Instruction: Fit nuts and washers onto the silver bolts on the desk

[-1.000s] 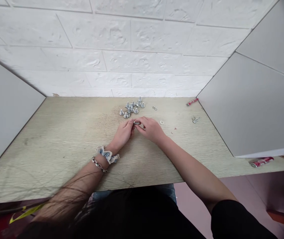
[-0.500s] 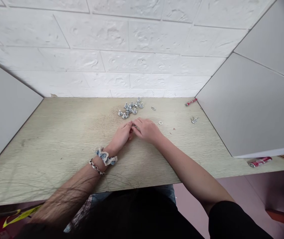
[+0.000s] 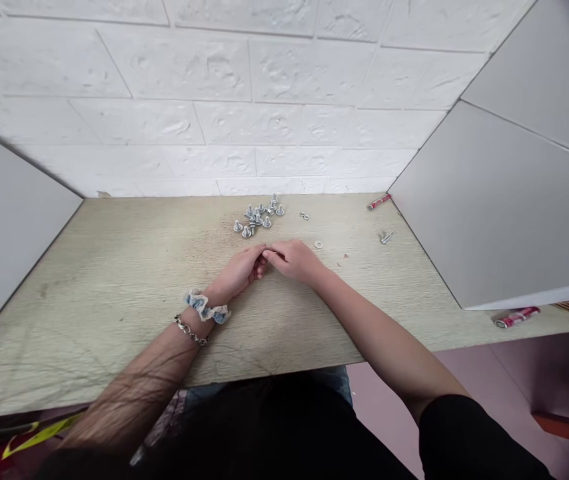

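Washer-fitted bolts (image 3: 267, 222) grouped, flat washer (image 3: 316, 245) loose; left hand (image 3: 237, 272) and right hand (image 3: 297, 259) meet, fingertips closed, contents indeterminable.

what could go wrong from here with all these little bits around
The left hand and right hand meet just in front of the bolts, so a knuckle might tip one over. The nearer red cylinder lies close to the front edge of the table and could roll off if bumped. Dark hair strands hang over the left forearm and might get in the way.
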Demonstrator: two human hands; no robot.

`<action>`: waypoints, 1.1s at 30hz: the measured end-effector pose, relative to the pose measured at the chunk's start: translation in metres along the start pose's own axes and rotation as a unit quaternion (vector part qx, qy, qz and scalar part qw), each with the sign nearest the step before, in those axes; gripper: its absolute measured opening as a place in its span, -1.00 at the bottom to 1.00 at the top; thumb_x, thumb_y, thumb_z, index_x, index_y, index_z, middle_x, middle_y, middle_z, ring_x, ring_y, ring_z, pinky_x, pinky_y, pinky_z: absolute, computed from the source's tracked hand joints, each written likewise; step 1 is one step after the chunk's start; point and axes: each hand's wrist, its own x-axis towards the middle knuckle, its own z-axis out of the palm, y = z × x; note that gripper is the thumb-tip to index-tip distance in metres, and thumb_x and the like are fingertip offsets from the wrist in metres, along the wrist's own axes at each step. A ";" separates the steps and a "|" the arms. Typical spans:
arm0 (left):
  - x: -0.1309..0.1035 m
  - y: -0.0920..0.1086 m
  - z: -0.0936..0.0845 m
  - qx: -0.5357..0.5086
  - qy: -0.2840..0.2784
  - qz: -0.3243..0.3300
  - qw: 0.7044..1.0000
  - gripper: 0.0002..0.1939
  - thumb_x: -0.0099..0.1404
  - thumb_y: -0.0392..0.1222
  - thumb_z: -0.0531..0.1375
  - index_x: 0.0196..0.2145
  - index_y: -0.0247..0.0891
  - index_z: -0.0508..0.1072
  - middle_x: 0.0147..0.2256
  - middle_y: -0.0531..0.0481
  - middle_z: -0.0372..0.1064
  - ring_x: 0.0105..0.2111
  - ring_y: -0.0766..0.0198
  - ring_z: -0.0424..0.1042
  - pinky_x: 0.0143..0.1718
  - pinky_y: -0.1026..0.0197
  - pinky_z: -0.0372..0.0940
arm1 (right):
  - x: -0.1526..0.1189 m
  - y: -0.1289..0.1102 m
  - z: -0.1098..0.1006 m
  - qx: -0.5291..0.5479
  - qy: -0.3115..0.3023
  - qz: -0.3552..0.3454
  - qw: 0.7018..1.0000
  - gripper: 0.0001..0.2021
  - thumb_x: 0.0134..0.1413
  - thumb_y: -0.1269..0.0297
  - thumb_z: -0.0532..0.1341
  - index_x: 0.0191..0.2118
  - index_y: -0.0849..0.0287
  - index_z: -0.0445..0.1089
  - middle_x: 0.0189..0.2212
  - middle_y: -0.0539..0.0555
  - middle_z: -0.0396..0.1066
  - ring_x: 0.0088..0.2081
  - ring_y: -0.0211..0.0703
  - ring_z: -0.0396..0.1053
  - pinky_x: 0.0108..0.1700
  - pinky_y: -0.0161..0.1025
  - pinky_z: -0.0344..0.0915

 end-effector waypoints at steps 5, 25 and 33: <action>0.000 0.001 0.000 -0.017 -0.018 0.000 1.000 -0.78 0.22 -0.16 0.10 -0.52 -0.33 0.31 -0.63 0.11 0.16 -0.67 0.50 0.13 -0.65 0.41 0.04 | -0.002 0.001 0.004 0.032 0.036 0.022 0.999 -0.79 0.09 0.22 0.07 -0.48 0.19 0.28 -0.60 -0.05 0.26 -0.54 -0.31 0.14 -0.45 -0.34 -0.01; 0.001 0.005 -0.005 -0.037 -0.063 -0.012 0.997 -0.83 0.15 -0.17 0.23 -0.44 -0.37 0.45 -0.59 0.02 0.36 -0.60 0.49 0.31 -0.56 0.48 0.24 | 0.000 0.003 0.007 0.000 0.130 -0.039 0.991 -0.89 0.06 0.28 0.10 -0.38 0.19 0.30 -0.42 0.07 0.32 -0.33 -0.15 0.25 -0.24 -0.23 0.20; 0.001 0.000 -0.003 -0.019 -0.081 0.011 0.996 -0.80 0.09 -0.14 0.25 -0.40 -0.36 0.45 -0.54 0.06 0.34 -0.59 0.49 0.28 -0.57 0.45 0.24 | -0.001 -0.002 0.014 0.006 0.050 -0.017 0.999 -0.51 0.12 0.23 0.01 0.18 0.23 0.13 0.21 0.20 0.02 0.22 0.04 -0.08 0.20 0.06 -0.07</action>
